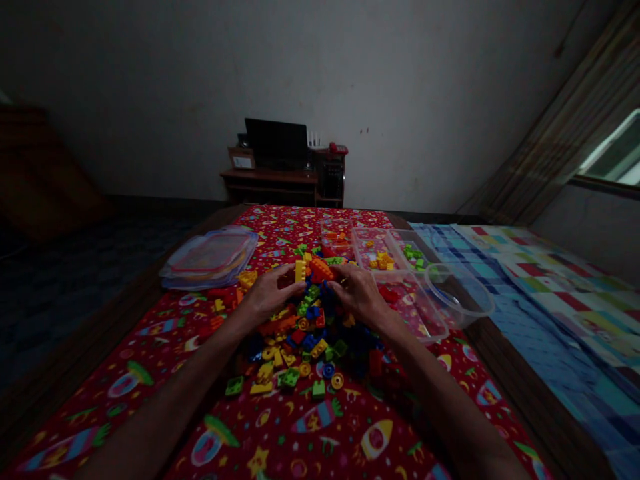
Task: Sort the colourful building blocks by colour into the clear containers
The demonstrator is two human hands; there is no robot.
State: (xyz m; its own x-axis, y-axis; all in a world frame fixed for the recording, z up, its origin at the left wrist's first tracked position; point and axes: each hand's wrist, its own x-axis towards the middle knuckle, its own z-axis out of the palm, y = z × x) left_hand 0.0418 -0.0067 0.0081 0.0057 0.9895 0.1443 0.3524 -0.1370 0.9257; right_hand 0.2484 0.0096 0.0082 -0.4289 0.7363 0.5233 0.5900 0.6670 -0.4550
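Above a heap of loose toy building bricks (310, 333), both of my hands are raised close together. My left hand (270, 292) grips a yellow toy brick (300, 271) between thumb and fingers. An orange toy brick (321, 269) is at the fingers of my right hand (361, 293), which are curled around its right side. The two bricks are close together; whether they are joined I cannot tell. Beneath the hands lie red, blue, green and yellow bricks and small wheels, partly hidden by my hands and forearms.
Clear plastic containers stand right of the heap: one with yellow bricks (383, 261), one with green bricks (414, 256), and a round tub (467, 297). Stacked lids (210, 259) lie left on the red patterned tablecloth (280, 440). Beyond are a desk with a monitor (277, 141) and a bed (550, 313).
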